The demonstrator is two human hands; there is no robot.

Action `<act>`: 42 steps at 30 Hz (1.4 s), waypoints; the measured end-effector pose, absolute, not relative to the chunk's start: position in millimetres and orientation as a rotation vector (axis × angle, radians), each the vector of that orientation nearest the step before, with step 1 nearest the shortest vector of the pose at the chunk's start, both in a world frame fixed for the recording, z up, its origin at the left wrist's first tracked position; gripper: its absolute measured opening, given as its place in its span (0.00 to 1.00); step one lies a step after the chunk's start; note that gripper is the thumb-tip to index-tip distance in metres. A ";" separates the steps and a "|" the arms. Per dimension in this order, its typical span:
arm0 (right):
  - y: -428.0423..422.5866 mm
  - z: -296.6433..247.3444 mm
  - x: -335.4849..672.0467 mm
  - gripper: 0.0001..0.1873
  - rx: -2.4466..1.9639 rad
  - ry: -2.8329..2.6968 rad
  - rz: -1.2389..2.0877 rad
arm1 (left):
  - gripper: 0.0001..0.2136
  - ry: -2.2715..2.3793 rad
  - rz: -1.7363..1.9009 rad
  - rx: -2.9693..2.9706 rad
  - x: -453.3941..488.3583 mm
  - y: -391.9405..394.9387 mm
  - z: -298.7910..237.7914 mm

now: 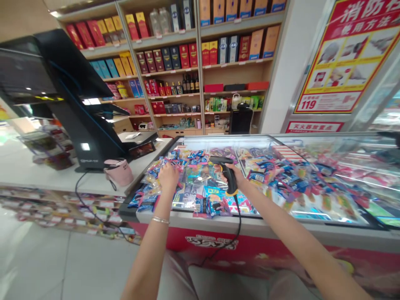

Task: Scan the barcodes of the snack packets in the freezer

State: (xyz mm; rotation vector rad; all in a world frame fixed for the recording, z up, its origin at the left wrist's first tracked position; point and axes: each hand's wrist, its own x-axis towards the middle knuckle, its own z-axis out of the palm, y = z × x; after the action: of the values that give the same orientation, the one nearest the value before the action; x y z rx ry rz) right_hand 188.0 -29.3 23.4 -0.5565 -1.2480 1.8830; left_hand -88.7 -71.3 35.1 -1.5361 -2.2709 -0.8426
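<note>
My right hand (235,175) is closed round the grip of a black barcode scanner (225,171) with a yellow band at its base. Its black cable (238,221) hangs down over the freezer's front edge. The scanner head points left over a heap of wrapped ice creams (206,196) lying in the chest freezer (218,221). My left hand (168,176) reaches down onto the packets on the left side of the heap, fingers curled on them; what they grip is hidden.
A white counter (62,175) to the left carries a black till screen (56,83) and a pink cap (119,171). Shelves (187,62) of boxed bottles stand behind. The freezer's glass lid (328,175) covers its right part. A red fire-safety poster (350,58) hangs right.
</note>
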 end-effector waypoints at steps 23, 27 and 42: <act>-34.6 18.5 184.7 0.14 -0.738 -1.310 1.839 | 0.23 -2.036 -0.643 -1.786 -48.3 -19.7 7.9; -33.7 13.5 182.1 0.12 -0.826 -1.436 1.718 | 0.22 -1.971 -0.767 -1.842 -53.3 -20.9 -0.5; -34.6 8.2 179.3 0.09 -0.959 -1.598 1.608 | 0.22 -2.073 -1.114 -1.994 -67.8 -11.1 -18.6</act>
State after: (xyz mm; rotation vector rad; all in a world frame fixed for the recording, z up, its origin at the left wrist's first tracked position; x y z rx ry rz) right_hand 179.3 -34.6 8.2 -0.9587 -1.5978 1.6075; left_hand -67.8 -11.1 -18.6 -1.9939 -2.0729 -1.1144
